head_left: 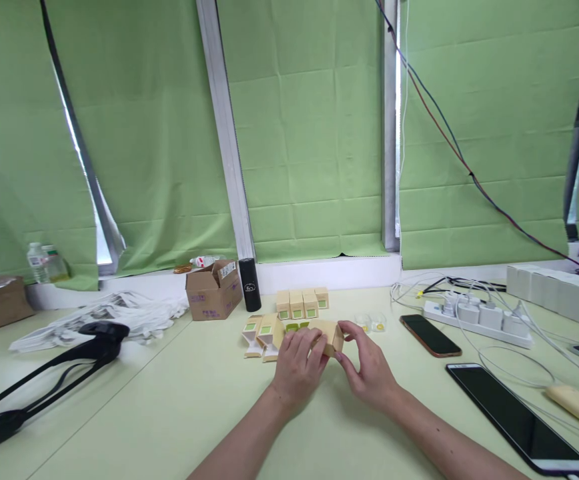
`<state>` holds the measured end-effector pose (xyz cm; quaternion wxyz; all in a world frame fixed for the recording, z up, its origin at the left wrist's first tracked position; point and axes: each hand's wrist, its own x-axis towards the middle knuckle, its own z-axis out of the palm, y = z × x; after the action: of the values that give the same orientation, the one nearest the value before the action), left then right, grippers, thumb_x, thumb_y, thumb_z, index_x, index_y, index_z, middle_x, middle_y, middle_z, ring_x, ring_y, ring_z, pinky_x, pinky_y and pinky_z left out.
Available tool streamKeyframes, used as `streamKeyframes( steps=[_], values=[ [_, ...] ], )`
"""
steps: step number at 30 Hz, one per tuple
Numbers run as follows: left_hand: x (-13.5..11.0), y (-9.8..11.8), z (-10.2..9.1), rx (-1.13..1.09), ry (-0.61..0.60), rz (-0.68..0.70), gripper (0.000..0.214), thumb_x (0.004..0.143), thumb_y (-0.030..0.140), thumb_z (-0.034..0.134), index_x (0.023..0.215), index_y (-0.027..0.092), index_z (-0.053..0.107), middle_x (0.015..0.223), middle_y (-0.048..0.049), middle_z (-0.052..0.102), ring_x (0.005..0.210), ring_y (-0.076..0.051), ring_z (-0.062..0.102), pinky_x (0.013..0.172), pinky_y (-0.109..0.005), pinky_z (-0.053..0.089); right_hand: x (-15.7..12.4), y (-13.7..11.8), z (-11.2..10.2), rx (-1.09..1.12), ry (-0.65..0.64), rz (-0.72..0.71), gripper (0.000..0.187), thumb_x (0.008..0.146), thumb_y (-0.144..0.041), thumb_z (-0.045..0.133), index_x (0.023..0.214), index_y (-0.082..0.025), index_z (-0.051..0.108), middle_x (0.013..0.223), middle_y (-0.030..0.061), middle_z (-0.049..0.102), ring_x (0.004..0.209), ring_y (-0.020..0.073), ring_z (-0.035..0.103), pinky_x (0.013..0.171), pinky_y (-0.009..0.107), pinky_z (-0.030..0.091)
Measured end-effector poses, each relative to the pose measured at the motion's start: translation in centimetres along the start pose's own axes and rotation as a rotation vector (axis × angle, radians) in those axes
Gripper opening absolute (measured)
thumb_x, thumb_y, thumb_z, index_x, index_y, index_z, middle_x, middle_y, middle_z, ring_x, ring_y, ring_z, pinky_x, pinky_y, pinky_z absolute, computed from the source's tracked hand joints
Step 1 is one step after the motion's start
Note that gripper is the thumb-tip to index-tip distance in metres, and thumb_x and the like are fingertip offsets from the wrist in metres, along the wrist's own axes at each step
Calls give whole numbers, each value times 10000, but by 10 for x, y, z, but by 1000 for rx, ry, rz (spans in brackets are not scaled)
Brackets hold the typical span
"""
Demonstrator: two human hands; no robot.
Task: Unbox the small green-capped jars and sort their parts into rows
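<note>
Between my two hands is a small tan cardboard box (330, 331), raised a little off the table. My left hand (297, 363) closes around its left side, the fingers hiding part of it. The thumb and fingers of my right hand (367, 367) pinch its right end. To the left lie unfolded small boxes (265, 332) with green-and-white labels. Small green items (297, 326) show just behind my left fingers. Farther back stands a row of closed small boxes (297, 305). Clear round containers with something yellow inside (374, 323) sit to the right of them.
A larger cardboard box (213, 293) and black cylinder (250, 285) stand at the back. White cloths (104, 317) and a black headset-like frame (54, 373) lie left. Right are phones (430, 335), a tablet-like device (517, 417), a power strip (477, 320) and loose cables.
</note>
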<state>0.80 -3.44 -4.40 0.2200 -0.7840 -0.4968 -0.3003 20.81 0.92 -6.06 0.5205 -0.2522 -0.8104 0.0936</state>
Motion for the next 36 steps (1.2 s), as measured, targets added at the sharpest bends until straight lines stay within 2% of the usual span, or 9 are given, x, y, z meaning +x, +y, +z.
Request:
streamKeyframes(
  steps=[2, 7, 9, 15, 21, 25, 28, 32, 36],
  values=[
    [0, -1, 1, 90, 76, 70, 261, 1010, 253, 486, 1238, 253, 612, 1224, -137, 707, 1181, -299, 643, 1012, -497, 443, 0, 1, 1, -1, -4, -1, 465, 1000, -316, 495, 1440, -253, 361, 1359, 156, 597, 1194, 311, 621, 988, 512, 551],
    [3, 2, 3, 208, 377, 226, 283, 956, 192, 599, 1236, 205, 561, 1113, -114, 724, 1046, -264, 680, 920, -454, 499, -1, 3, 3, -1, 37, -29, 468, 1002, -304, 503, 1444, -227, 369, 1341, 166, 607, 1151, 306, 631, 949, 523, 577],
    [6, 5, 1, 216, 425, 249, 304, 941, 176, 622, 1236, 175, 549, 1094, -118, 719, 1032, -267, 676, 901, -459, 518, 0, 3, 3, 0, 58, -43, 467, 997, -293, 513, 1439, -223, 378, 1331, 163, 613, 1134, 296, 637, 935, 507, 587],
    [10, 9, -3, 126, 372, 236, 360, 931, 141, 623, 1273, 172, 518, 1095, -118, 690, 1024, -251, 669, 884, -432, 580, 3, 1, 2, -8, 99, -43, 453, 971, -268, 535, 1407, -230, 419, 1264, 140, 644, 1035, 264, 678, 855, 437, 618],
    [7, 7, 2, 44, 301, 188, 418, 944, 142, 596, 1342, 177, 472, 1161, -141, 659, 1112, -271, 655, 870, -424, 614, 3, 0, 0, 1, 89, -7, 447, 978, -268, 522, 1408, -223, 409, 1294, 141, 628, 1052, 250, 678, 873, 420, 611],
    [3, 3, 5, -44, 229, 129, 498, 940, 118, 565, 1406, 198, 409, 1223, -150, 637, 1177, -274, 635, 870, -418, 624, 3, -2, -2, 25, 73, 24, 386, 1011, -283, 461, 1390, -222, 424, 1298, 147, 651, 1015, 237, 704, 859, 397, 610],
    [1, -1, 9, -127, 186, 91, 543, 930, 88, 541, 1430, 212, 371, 1286, -160, 613, 1220, -276, 613, 926, -458, 609, 3, -4, -3, 84, 45, 91, 366, 1040, -297, 400, 1398, -223, 403, 1233, 135, 707, 1010, 232, 724, 863, 384, 603],
    [0, -6, 12, -215, 161, 67, 533, 910, 55, 524, 1394, 220, 372, 1333, -167, 576, 1252, -289, 587, 960, -510, 586, 3, -5, -4, 156, 23, 189, 356, 1065, -335, 345, 1397, -214, 389, 1175, 140, 750, 1025, 247, 737, 870, 399, 597],
    [0, -5, 9, -243, 143, 47, 438, 904, 38, 506, 1295, 224, 438, 1333, -165, 559, 1232, -287, 595, 923, -487, 601, 5, 0, -2, 198, 89, 214, 342, 1072, -370, 343, 1369, -223, 428, 1165, 137, 750, 962, 237, 749, 818, 376, 613]
  ],
)
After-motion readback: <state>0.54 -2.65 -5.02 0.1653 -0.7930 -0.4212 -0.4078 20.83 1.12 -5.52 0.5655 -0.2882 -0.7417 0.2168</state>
